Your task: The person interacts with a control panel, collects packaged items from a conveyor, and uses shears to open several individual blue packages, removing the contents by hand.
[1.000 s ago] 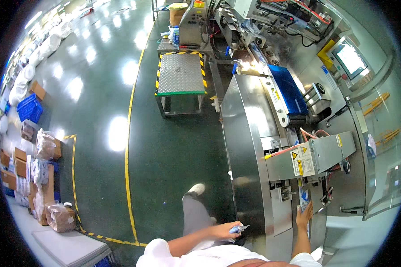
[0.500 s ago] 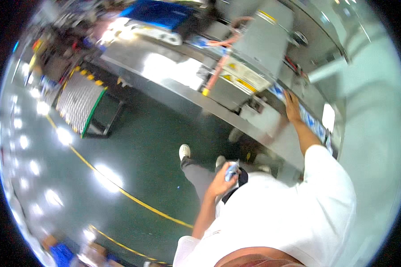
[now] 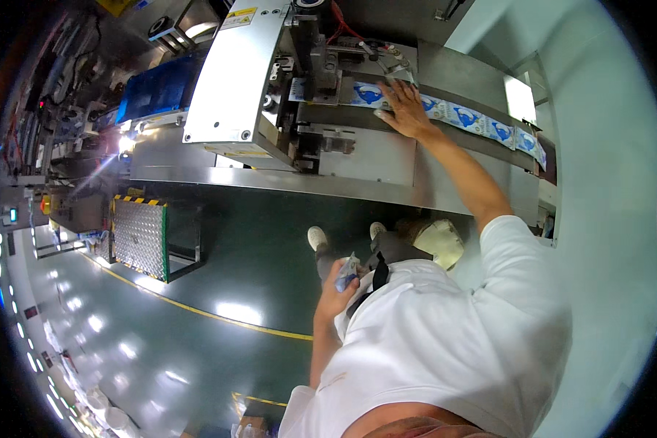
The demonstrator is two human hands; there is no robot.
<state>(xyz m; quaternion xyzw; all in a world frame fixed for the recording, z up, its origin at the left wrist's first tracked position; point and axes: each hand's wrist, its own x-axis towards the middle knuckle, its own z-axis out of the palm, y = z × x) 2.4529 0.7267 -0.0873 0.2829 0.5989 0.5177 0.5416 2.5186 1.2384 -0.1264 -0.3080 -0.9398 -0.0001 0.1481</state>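
Observation:
My right hand (image 3: pixel 406 111) lies flat with fingers apart on a row of blue-and-white plastic packets (image 3: pixel 463 115). The packets run end to end in a metal channel (image 3: pixel 452 130), out of the dark metal jaws (image 3: pixel 319 79) of a packaging machine. My fingertips touch the row near the jaws, and part of the packet beneath is hidden. Down by my waist, my left hand (image 3: pixel 334 293) is closed round a small crumpled blue-and-white packet (image 3: pixel 347 273).
A white machine housing (image 3: pixel 230 80) stands left of the jaws, with a blue panel (image 3: pixel 153 89) beyond it. A metal step platform (image 3: pixel 140 232) with striped edging stands on the green floor. A pale bag (image 3: pixel 439 244) sits under the bench, near my feet.
My view has swung round, so the machine now appears further left and more level. My right hand remains on the packet row, now nearer the jaws; my left still grips its packet.

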